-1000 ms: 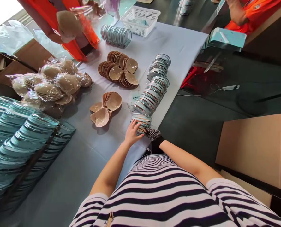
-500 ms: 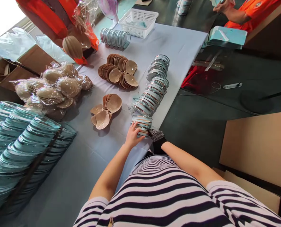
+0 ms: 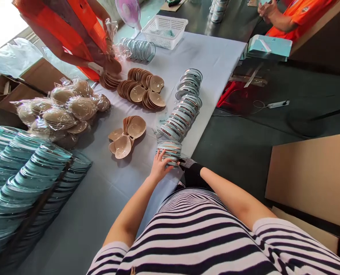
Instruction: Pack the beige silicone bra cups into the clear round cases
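Note:
My left hand [image 3: 159, 167], bare, is laid on a short stack of round clear cases [image 3: 169, 146] at the table's near edge, fingers over its left side and thumb across its front. At the stack's right side is my right hand [image 3: 187, 163], in a dark glove with white dots, its fingers curled against the lower cases and partly hidden. Beyond them a longer leaning row of the same cases [image 3: 181, 118] runs away from me. Left of the hands lie a few beige bra cups [image 3: 127, 135], with a bigger group of beige bra cups [image 3: 143, 89] behind.
Bagged bra cups [image 3: 58, 110] and tall stacks of teal cases [image 3: 29, 172] fill the left. A co-worker in an orange vest [image 3: 69, 30] stands across the table. A white basket [image 3: 165, 32] and fan [image 3: 128, 13] are at the back. A carton [image 3: 307, 179] stands right.
My hands stay at the short stack with barely any shift. Across the table, the co-worker's hands have moved down, and beige cups now lie beside the larger group.

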`<state>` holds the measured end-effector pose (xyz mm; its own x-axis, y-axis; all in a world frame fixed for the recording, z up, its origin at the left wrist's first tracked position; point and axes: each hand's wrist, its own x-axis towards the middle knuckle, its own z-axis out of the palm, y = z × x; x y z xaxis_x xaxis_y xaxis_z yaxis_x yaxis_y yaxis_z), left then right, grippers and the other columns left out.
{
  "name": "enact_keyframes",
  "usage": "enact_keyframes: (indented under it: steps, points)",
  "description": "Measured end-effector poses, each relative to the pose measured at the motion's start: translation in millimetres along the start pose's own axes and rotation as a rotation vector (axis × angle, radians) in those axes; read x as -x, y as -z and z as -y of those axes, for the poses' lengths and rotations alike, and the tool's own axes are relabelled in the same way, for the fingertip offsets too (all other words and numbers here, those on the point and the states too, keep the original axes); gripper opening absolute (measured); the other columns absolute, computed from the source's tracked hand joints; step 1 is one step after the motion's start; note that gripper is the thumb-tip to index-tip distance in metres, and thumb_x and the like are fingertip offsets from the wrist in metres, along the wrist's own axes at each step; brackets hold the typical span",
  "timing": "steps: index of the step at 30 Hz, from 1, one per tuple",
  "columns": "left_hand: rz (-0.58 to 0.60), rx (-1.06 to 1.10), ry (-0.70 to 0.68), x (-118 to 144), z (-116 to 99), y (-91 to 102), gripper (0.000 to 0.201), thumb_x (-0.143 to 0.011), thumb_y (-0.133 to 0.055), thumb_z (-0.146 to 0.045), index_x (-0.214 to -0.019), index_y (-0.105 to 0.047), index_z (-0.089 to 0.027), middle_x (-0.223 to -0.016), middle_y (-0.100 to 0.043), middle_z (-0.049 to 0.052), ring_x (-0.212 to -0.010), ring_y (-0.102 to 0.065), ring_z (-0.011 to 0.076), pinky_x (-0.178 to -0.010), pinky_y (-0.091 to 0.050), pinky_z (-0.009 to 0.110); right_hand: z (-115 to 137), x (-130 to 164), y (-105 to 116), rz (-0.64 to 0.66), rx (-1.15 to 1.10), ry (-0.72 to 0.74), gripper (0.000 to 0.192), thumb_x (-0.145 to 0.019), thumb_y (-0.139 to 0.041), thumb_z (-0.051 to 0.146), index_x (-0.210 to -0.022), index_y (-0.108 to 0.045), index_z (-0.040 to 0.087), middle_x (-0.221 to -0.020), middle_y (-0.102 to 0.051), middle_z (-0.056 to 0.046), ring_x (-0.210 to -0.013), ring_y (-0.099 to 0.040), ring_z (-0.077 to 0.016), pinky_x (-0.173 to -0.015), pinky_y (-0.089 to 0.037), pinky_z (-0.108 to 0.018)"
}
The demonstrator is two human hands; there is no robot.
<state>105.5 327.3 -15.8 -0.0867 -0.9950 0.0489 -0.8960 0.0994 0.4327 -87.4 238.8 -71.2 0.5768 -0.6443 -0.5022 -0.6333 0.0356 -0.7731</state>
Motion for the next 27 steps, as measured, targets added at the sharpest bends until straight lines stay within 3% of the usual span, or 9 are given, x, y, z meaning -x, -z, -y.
enact_keyframes:
  steps: [4, 7, 10, 14, 21, 23, 27]
  points:
    - [-0.009, -0.016, -0.017, -3, 0, 2.0, 0.025, -0.081, -0.073, -0.035, -0.103, -0.068, -0.024, -0.154, -0.039, 0.010, -0.149, -0.022, 0.0379, -0.113, -0.036, 0.060, 18, 0, -1, 0.092, -0.064, 0.091, 0.033, -0.091, -0.049, 0.043, -0.091, -0.070, 0.018, -0.063, -0.065, 0.000, -0.055, -0.059, -0.0121, -0.054, -0.049, -0.022]
    - [-0.040, 0.013, -0.021, -5, 1, 3.5, 0.029, -0.079, -0.075, -0.037, -0.100, -0.064, -0.021, -0.149, -0.044, 0.013, -0.147, -0.029, 0.0355, -0.113, -0.039, 0.057, 27, 4, -3, 0.090, -0.010, 0.153, 0.028, -0.091, -0.050, 0.040, -0.085, -0.068, 0.019, -0.066, -0.066, 0.001, -0.058, -0.059, -0.0119, -0.056, -0.047, -0.022]
    - [-0.051, 0.033, -0.005, -5, 3, 3.8, 0.038, -0.076, -0.077, -0.038, -0.107, -0.061, -0.022, -0.146, -0.047, 0.014, -0.146, -0.033, 0.0339, -0.113, -0.040, 0.056, 28, 14, 1, -0.068, 0.094, 0.110, 0.024, -0.091, -0.052, 0.038, -0.084, -0.067, 0.020, -0.079, -0.071, -0.001, -0.073, -0.064, -0.0144, -0.066, -0.047, -0.024]
    - [-0.059, 0.028, 0.016, -3, 1, 0.6, 0.059, -0.076, -0.077, -0.036, -0.129, -0.054, -0.023, -0.148, -0.045, 0.015, -0.147, -0.029, 0.0357, -0.115, -0.036, 0.057, 33, 23, 7, -0.292, 0.292, -0.024, 0.028, -0.089, -0.056, 0.047, -0.095, -0.067, 0.022, -0.092, -0.074, -0.004, -0.081, -0.067, -0.0190, -0.070, -0.046, -0.027]
    - [-0.027, 0.005, 0.041, -3, -5, -0.2, 0.066, -0.079, -0.074, -0.035, -0.139, -0.050, -0.027, -0.152, -0.040, 0.011, -0.146, -0.030, 0.0359, -0.117, -0.034, 0.056, 60, 5, 5, -0.277, 0.553, 0.191, 0.037, -0.092, -0.052, 0.044, -0.115, -0.062, 0.017, -0.118, -0.069, -0.014, -0.103, -0.067, -0.0262, -0.084, -0.047, -0.030]
    - [-0.043, 0.015, 0.059, -2, -6, 0.0, 0.062, -0.080, -0.072, -0.036, -0.138, -0.051, -0.027, -0.151, -0.042, 0.011, -0.145, -0.033, 0.0344, -0.117, -0.034, 0.054, 50, 6, 4, -0.298, 0.544, 0.133, 0.040, -0.091, -0.054, 0.042, -0.121, -0.058, 0.016, -0.118, -0.069, -0.016, -0.104, -0.067, -0.0274, -0.085, -0.048, -0.032]
    - [-0.055, 0.031, 0.105, 0, -9, -2.5, 0.057, -0.083, -0.069, -0.038, -0.136, -0.053, -0.027, -0.150, -0.043, 0.011, -0.142, -0.037, 0.0327, -0.116, -0.037, 0.051, 19, 15, -1, -0.297, 0.370, -0.176, 0.045, -0.090, -0.054, 0.042, -0.127, -0.052, 0.017, -0.112, -0.071, -0.015, -0.096, -0.070, -0.0271, -0.076, -0.051, -0.033]
